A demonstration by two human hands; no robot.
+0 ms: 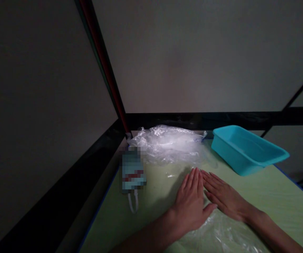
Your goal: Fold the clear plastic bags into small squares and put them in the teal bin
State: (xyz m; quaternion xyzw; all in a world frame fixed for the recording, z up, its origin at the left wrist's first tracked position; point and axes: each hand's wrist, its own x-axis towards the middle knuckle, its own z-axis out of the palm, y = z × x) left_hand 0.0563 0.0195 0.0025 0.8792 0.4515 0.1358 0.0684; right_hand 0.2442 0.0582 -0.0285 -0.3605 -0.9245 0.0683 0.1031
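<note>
My left hand lies flat on the pale green table, fingers stretched out and together, palm down on a sheet of clear plastic film. My right hand lies flat beside it, fingers extended toward the left hand's fingertips, also pressing on the film. Neither hand grips anything. Beyond the fingertips a crumpled heap of clear plastic bags sits at the back of the table.
A turquoise plastic tub stands at the back right. A blue-and-white packet with a white cord lies at the left edge. Black frame rails and grey walls close in the table at the left and back.
</note>
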